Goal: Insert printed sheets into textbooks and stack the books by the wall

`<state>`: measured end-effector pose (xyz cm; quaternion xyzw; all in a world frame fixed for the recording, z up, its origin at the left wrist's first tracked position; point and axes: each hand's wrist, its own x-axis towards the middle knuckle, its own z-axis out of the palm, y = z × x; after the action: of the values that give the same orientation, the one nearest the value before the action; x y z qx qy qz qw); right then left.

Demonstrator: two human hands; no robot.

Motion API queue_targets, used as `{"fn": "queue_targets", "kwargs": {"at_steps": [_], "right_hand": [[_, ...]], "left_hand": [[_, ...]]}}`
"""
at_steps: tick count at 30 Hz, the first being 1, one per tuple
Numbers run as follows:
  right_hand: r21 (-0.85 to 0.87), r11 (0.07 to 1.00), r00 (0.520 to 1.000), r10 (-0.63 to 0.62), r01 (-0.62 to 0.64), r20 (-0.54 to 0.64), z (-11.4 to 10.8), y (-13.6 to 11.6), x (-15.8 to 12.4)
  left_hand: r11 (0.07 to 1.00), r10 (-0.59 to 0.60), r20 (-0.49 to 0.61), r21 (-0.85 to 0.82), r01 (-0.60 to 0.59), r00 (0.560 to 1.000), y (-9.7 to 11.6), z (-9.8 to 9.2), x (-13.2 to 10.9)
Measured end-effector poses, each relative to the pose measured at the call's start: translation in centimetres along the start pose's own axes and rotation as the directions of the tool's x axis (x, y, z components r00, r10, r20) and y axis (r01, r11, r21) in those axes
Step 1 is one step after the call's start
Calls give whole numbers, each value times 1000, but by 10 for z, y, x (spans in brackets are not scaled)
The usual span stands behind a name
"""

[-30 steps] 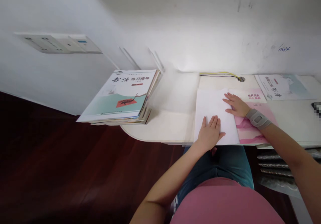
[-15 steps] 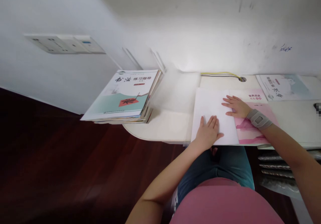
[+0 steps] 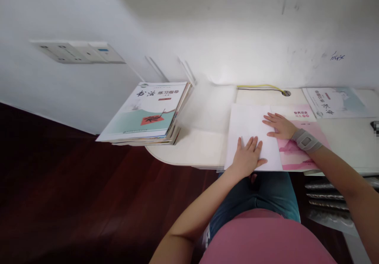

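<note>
A pink and white textbook (image 3: 304, 153) lies at the front edge of the desk. A blank white sheet or page (image 3: 245, 118) is at its left side, and I cannot tell whether it belongs to the book. My left hand (image 3: 247, 155) lies flat on the lower part of the white sheet with its fingers spread. My right hand (image 3: 280, 126), with a grey wrist support (image 3: 306, 141) at the wrist, rests flat across the border between sheet and pink cover. What looks like clear film (image 3: 205, 110) stretches left of the sheet.
A stack of books (image 3: 148, 110) stands at the desk's left end, overhanging its rounded edge. Another booklet (image 3: 337, 102) lies at the back right. A yellow cable (image 3: 263, 85) runs along the wall to a desk hole. Wall sockets (image 3: 77, 52) are at left.
My left hand has slid slightly to the right over the white sheet, and its fingers have spread wider. The right hand stays nearly in place.
</note>
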<state>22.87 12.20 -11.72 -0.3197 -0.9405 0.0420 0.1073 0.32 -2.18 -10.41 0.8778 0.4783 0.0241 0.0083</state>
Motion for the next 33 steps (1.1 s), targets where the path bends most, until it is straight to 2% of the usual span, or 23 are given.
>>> {"fn": "queue_targets", "kwargs": {"at_steps": [6,12,15,19,22,24,26,27,29,31,33], "right_hand": [[2,998,998,-57,57,34,-3,-2,0],[-42,999,998,-23,25,64,0,-1,2],[-34,999,998,5,-3,55,1,0,2],[-19,999,999,29,-29,33,1,-1,3],[-11,999,999,44,-44,26,0,-2,2],[-5,999,998,52,-52,27,-1,-1,2],[8,998,998,54,-55,32,-1,-1,4],[20,998,998,52,-53,35,-1,-1,6],[59,997,998,49,-51,30,1,-6,14],[125,990,998,66,-66,7,4,-17,25],[232,968,993,110,-97,-44,4,-32,37]], "left_hand": [[1000,28,-17,4,-28,999,5,1,-6],[1000,8,-17,10,-8,1000,2,-3,-8],[990,-129,-72,51,133,989,-12,-11,-13],[889,-439,-139,78,452,888,-43,-22,-22],[836,-547,-79,-10,548,833,-63,-29,-27],[804,-586,-12,-134,580,810,-74,-36,-29],[753,-580,21,-368,546,814,-84,-48,-32],[703,-562,8,-522,483,827,-87,-57,-32],[533,-525,-72,-805,262,848,-90,-78,-30],[351,-507,-173,-936,19,844,-86,-102,-21],[260,-483,-263,-954,-149,835,-74,-122,-5]]}}
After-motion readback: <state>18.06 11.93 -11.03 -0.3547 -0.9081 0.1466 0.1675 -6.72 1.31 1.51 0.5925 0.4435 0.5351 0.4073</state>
